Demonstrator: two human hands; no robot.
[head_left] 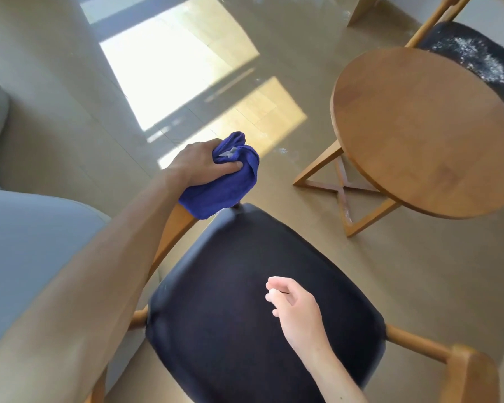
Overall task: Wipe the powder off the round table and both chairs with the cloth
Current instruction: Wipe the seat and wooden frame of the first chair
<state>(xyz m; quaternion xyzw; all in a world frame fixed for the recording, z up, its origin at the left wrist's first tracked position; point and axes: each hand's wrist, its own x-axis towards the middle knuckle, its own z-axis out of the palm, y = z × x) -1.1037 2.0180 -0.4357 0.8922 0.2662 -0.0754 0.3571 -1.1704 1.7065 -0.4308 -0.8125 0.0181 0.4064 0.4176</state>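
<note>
Cloth (224, 181) bunched in our left hand (200, 165) at the chair (245, 286) edge; our right hand (296, 309) hovers loose, holding nothing

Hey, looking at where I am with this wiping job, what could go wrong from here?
The far chair's dark seat is still dusted with white powder; wiping towards the round wooden table beside it could dirty the tabletop. Powder also marks the beige floor and could get trodden around. The bunched blue cloth in your left hand may smear powder onto the near dark chair seat.
</note>
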